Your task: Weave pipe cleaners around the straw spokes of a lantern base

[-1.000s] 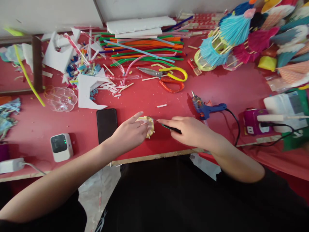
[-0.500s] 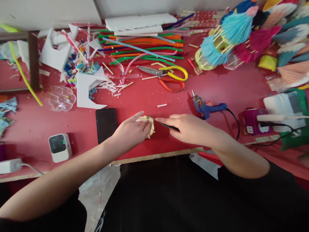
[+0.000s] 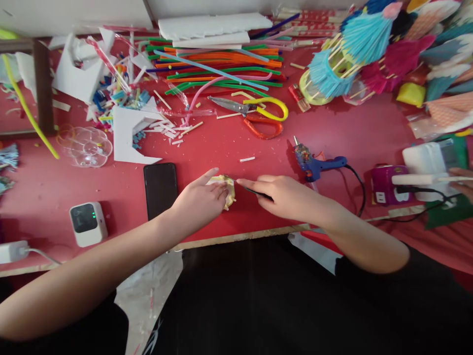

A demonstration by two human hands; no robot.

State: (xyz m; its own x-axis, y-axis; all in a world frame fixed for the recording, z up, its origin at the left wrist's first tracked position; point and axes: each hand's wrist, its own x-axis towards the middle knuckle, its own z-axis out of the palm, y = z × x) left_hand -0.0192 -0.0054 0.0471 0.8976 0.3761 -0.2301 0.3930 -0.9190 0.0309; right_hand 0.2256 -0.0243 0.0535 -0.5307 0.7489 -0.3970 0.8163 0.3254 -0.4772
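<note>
Head view: left hand (image 3: 199,198), thumb spread, rests on the pale-yellow round piece (image 3: 231,194); right hand (image 3: 283,194) grips the slim black-handled tool (image 3: 263,195); red tabletop (image 3: 242,217) leaves room before its front edge (image 3: 244,235).

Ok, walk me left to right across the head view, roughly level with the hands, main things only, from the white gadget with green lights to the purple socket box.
White gadget, black phone, left hand, small yellow-edged piece, right hand, purple socket box.
</note>
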